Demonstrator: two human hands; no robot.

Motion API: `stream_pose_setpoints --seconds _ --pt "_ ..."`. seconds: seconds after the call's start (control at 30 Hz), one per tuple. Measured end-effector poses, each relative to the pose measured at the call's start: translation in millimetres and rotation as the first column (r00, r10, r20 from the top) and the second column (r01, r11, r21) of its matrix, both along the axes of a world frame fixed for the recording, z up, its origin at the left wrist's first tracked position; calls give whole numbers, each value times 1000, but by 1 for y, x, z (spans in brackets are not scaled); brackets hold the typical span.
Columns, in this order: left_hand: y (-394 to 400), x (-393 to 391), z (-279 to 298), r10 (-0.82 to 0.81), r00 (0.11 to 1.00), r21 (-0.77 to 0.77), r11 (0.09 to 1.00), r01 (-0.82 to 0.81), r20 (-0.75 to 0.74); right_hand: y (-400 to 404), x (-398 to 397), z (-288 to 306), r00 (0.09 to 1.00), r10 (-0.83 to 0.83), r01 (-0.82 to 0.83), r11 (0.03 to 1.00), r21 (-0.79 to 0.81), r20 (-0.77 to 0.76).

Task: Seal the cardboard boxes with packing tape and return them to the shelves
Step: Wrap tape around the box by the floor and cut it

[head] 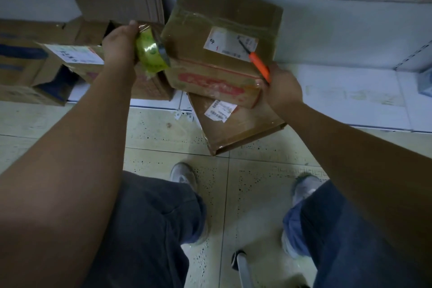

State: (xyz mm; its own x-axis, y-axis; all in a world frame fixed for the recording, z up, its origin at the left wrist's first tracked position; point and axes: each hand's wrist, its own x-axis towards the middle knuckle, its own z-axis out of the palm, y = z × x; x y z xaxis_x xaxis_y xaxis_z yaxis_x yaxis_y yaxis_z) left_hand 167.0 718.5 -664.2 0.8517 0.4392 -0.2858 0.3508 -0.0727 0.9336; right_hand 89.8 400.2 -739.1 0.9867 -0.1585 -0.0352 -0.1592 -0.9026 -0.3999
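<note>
Far left, on the white bottom shelf (350,98): an opened cardboard box with blue print (21,63), then a smaller open box with a white label (72,58), a flattened stack of cardboard (121,4) leaning behind them. Next, left hand (119,47), fingers curled round a roll of yellow-green packing tape (152,52), pressing it against the left face of a taped cardboard box (219,54). That box held up, tilted, between both hands, in front of the shelf; white shipping label (230,45) on top, red print on the near face, clear tape across the seams. Beneath it, another cardboard box (236,124), tilted, with a small white label, one corner down on the speckled floor tiles (245,194). At the held box's right corner, right hand (284,87), gripping an orange utility knife (258,64) with the blade end lying across the label, and steadying the box's lower right edge. Below, dark trousers and grey shoes (184,175) on the tiles.
</note>
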Motion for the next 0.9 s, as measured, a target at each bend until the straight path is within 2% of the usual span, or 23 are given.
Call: stream_pose_setpoints --seconds 0.07,0.13,0.33,0.43,0.5,0.6,0.67,0.73,0.77,0.8,0.9 --pt "7 -3 2 26 999 -97 995 -29 -30 -9 4 3 997 -81 80 996 38 14" --pt "13 -12 2 -23 999 -157 987 17 -38 -18 8 7 992 -127 127 991 34 14" --pt "6 -32 -5 -191 980 -67 980 187 -60 -20 12 11 968 -252 250 959 136 -6" --pt "-8 -27 -12 -238 970 -92 968 233 -44 -13 13 15 953 -296 303 919 252 -67" --pt "-15 -21 -14 -215 975 -106 972 209 -46 -10 15 20 920 -360 391 830 398 -153" --pt "-21 -15 -14 -208 976 -101 974 200 -68 -7 17 25 876 -414 473 631 615 -249" --pt "-18 -16 -18 -227 968 -90 972 218 -103 -8 20 25 854 -428 508 566 649 -296" --pt "-9 -18 -25 -274 948 -163 955 249 -159 -12 24 28 824 -458 552 517 654 -333" --pt "-5 -19 -25 -291 938 -156 952 265 -186 -16 27 27 795 -493 580 449 680 -353" --pt "-3 -21 -21 -307 932 -124 950 287 -193 -21 28 27 774 -514 596 395 699 -369" --pt "8 -13 -6 -199 976 64 977 205 -88 -24 29 26 801 -495 546 371 751 -337"
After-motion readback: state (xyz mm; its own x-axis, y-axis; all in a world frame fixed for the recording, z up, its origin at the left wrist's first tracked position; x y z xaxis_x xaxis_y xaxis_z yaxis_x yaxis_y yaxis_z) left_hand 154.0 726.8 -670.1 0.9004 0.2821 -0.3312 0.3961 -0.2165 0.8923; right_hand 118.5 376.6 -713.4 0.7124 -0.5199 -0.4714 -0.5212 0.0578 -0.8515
